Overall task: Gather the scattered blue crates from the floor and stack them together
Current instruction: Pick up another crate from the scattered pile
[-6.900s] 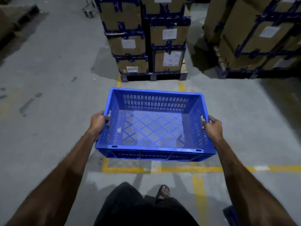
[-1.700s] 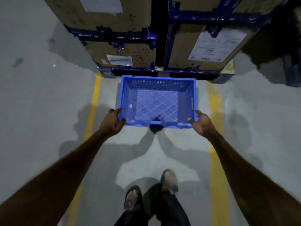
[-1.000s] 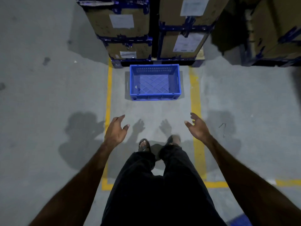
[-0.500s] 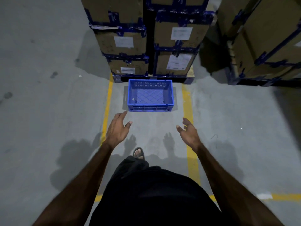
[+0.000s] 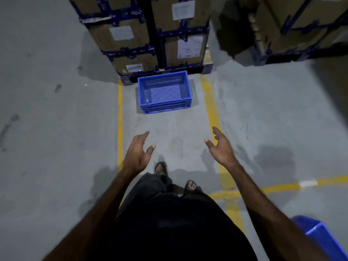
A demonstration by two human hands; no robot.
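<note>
Blue crate (image 5: 164,92): stands upright on the grey concrete floor (image 5: 56,147), open side up, nothing visible inside but its lattice bottom; its long slotted wall faces the person.
Crate's place: between two yellow floor lines, nearer the left line (image 5: 120,125) than the right line (image 5: 211,113); its far wall sits just in front of the pallet base (image 5: 169,69).
Second blue crate (image 5: 322,240): only a corner shows, at the lower right edge, well apart from the first crate and on the person's right side.
Left hand (image 5: 137,153): held in the air on the near side of the blue crate, well apart from it; fingers straight and spread a little, thumb out, palm turned inward; it holds nothing.
Right hand (image 5: 220,146): level with the left, also well short of the crate; fingers loosely extended, palm turned inward; it holds nothing.
Person: dark trousers (image 5: 169,213) and two sandalled feet (image 5: 161,167) on the floor, nearer than the crate.
Stacked cartons (image 5: 150,34): brown boxes with dark blue tape and white labels, piled directly behind the crate.
Other cartons (image 5: 297,25): a second taped stack behind and to the right of the crate, apart from it.
Cross line (image 5: 273,187): a yellow stripe running rightward from the right line, nearer than the crate.
</note>
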